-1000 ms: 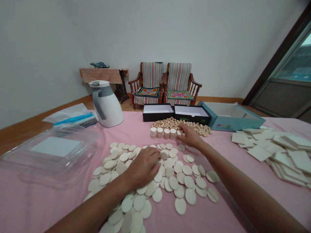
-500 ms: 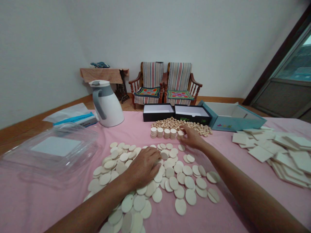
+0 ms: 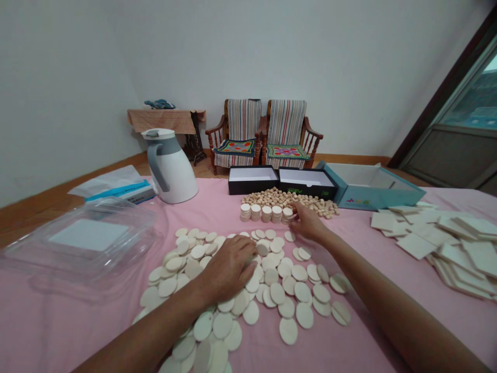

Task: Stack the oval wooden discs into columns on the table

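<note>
Meanwhile, the left hand [image 3: 227, 270] lay palm-down and flat on the loose wooden discs [image 3: 288, 330] spread over the pink cloth [image 3: 58, 321], while the right hand [image 3: 308, 223] curled against a short stack of discs [image 3: 288, 215]; whether it pinched one, unclear.

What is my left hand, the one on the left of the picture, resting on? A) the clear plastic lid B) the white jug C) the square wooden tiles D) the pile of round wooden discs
D. The left hand lies flat on top of the pile of round wooden discs.
</note>
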`<state>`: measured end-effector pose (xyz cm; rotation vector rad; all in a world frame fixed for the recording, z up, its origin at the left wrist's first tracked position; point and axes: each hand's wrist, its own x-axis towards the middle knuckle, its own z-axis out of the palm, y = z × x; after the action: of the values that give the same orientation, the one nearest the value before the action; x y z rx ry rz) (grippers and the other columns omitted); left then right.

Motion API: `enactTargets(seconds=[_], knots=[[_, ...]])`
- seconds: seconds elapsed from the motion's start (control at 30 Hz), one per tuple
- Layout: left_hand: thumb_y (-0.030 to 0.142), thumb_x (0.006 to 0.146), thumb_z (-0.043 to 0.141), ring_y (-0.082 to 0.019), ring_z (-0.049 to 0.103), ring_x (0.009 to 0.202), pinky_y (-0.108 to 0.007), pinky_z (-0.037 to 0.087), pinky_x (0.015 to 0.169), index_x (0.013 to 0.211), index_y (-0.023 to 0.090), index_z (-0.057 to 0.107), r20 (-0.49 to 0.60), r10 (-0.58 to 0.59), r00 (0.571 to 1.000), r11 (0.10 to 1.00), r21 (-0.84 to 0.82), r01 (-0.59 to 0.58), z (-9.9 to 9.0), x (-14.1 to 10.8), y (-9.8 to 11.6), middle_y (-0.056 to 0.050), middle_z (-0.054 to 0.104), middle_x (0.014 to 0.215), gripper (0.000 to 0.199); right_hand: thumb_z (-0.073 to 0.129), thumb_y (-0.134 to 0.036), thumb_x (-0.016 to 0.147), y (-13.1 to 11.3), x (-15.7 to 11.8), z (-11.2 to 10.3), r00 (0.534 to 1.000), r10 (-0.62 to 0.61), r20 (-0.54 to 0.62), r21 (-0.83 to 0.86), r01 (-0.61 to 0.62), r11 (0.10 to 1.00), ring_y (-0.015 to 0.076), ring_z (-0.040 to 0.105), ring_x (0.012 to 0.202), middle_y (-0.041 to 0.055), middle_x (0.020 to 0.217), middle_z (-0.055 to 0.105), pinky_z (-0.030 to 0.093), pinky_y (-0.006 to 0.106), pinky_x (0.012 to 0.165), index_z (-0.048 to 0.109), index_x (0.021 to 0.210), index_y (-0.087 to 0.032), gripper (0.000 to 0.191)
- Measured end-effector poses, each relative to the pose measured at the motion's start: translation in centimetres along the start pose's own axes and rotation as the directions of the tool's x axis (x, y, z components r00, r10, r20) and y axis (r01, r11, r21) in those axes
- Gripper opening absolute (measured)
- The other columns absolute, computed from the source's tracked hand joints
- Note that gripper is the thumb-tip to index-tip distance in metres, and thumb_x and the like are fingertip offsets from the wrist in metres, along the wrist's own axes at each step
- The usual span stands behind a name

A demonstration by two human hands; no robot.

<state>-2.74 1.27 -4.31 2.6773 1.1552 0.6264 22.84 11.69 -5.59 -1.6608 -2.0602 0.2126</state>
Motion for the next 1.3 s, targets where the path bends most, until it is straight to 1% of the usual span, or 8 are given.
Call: enactTargets(seconds=[0.07, 0.17, 0.27, 0.43, 0.67, 0.93, 1.17, 1.3], knots=[[0.017, 0.085, 0.050, -0.023, 0.051, 0.107, -0.041, 0.041, 0.094, 0.102, 0.019, 0.056, 0.008, 0.000, 1.000, 1.000, 0.001, 0.000, 0.0, 0.0, 0.0, -0.007, 0.060, 0.110, 0.018, 0.056, -0.009, 0.067, 0.0, -0.6, -0.9, 1.000, -0.008, -0.009, -0.010, 0.007, 1.000, 0.0157, 0.057, 0.071, 0.0066, 0.084, 0.065, 0.039, 0.024, 0.062, 0.057, 0.097, -0.014, 0.031], [0.017, 0.085, 0.051, -0.023, 0.051, 0.107, -0.042, 0.040, 0.095, 0.101, 0.019, 0.057, 0.013, -0.008, 1.000, 1.000, 0.009, 0.008, 0.1, 0.1, 0.0, -0.007, 0.059, 0.110, 0.018, 0.055, -0.010, 0.069, -0.2, -1.8, -2.0, 0.988, -0.104, 0.116, 0.052, 0.099, 0.994, 0.0148, 0.056, 0.067, 0.0044, 0.076, 0.064, 0.040, 0.024, 0.060, 0.061, 0.081, -0.015, 0.014], [0.016, 0.084, 0.051, -0.023, 0.051, 0.106, -0.042, 0.040, 0.095, 0.101, 0.019, 0.057, 0.014, -0.009, 1.000, 1.000, 0.015, 0.009, 0.0, 0.1, 0.0, -0.007, 0.060, 0.109, 0.018, 0.056, -0.008, 0.068, -0.7, -2.8, -2.3, 0.946, -0.230, 0.227, 0.138, 0.203, 0.969, 0.0155, 0.058, 0.073, 0.0054, 0.085, 0.066, 0.042, 0.025, 0.065, 0.066, 0.088, -0.016, 0.024], [0.017, 0.084, 0.051, -0.023, 0.051, 0.105, -0.042, 0.041, 0.094, 0.102, 0.020, 0.058, 0.021, -0.006, 1.000, 1.000, 0.014, 0.006, -0.2, 0.2, 0.1, -0.006, 0.060, 0.107, 0.020, 0.056, -0.006, 0.064, -0.9, -3.6, -1.7, 0.934, -0.243, 0.261, 0.112, 0.220, 0.969, 0.0166, 0.056, 0.075, 0.0074, 0.088, 0.064, 0.042, 0.026, 0.068, 0.066, 0.091, -0.015, 0.030], [0.017, 0.085, 0.050, -0.023, 0.051, 0.105, -0.043, 0.041, 0.094, 0.102, 0.020, 0.057, 0.028, -0.006, 1.000, 1.000, 0.008, 0.006, -0.1, 0.1, 0.0, -0.007, 0.060, 0.108, 0.019, 0.058, -0.015, 0.067, -0.6, -3.3, -1.8, 0.959, -0.210, 0.192, 0.087, 0.197, 0.977, 0.0152, 0.052, 0.069, 0.0055, 0.080, 0.060, 0.039, 0.025, 0.062, 0.057, 0.083, -0.015, 0.016], [0.018, 0.085, 0.050, -0.024, 0.051, 0.106, -0.042, 0.040, 0.094, 0.101, 0.019, 0.056, 0.003, 0.002, 1.000, 1.000, 0.007, -0.002, 0.1, 0.1, -0.1, -0.008, 0.059, 0.110, 0.017, 0.056, -0.021, 0.070, -0.4, 0.3, -2.0, 0.981, -0.122, -0.148, 0.039, 0.129, 0.991, 0.0164, 0.052, 0.071, 0.0049, 0.078, 0.060, 0.038, 0.026, 0.065, 0.057, 0.081, -0.016, 0.012], [0.018, 0.085, 0.051, -0.023, 0.051, 0.106, -0.041, 0.041, 0.093, 0.102, 0.019, 0.056, 0.025, -0.007, 1.000, 1.000, 0.018, 0.007, 0.0, 0.1, -0.1, -0.008, 0.060, 0.108, 0.018, 0.058, -0.023, 0.071, -0.4, 1.4, -0.6, 0.989, -0.104, -0.105, -0.010, 0.103, 0.995, 0.0174, 0.053, 0.073, 0.0068, 0.081, 0.062, 0.038, 0.027, 0.066, 0.062, 0.083, -0.015, 0.015], [0.018, 0.085, 0.051, -0.023, 0.051, 0.106, -0.042, 0.041, 0.094, 0.101, 0.019, 0.056, 0.009, -0.005, 1.000, 1.000, 0.020, 0.005, 0.1, 0.1, -0.1, -0.008, 0.060, 0.109, 0.017, 0.057, -0.024, 0.072, -0.5, 0.8, -1.1, 0.987, -0.095, -0.128, 0.013, 0.097, 0.995, 0.0173, 0.055, 0.074, 0.0074, 0.083, 0.063, 0.039, 0.026, 0.067, 0.063, 0.087, -0.014, 0.018]])
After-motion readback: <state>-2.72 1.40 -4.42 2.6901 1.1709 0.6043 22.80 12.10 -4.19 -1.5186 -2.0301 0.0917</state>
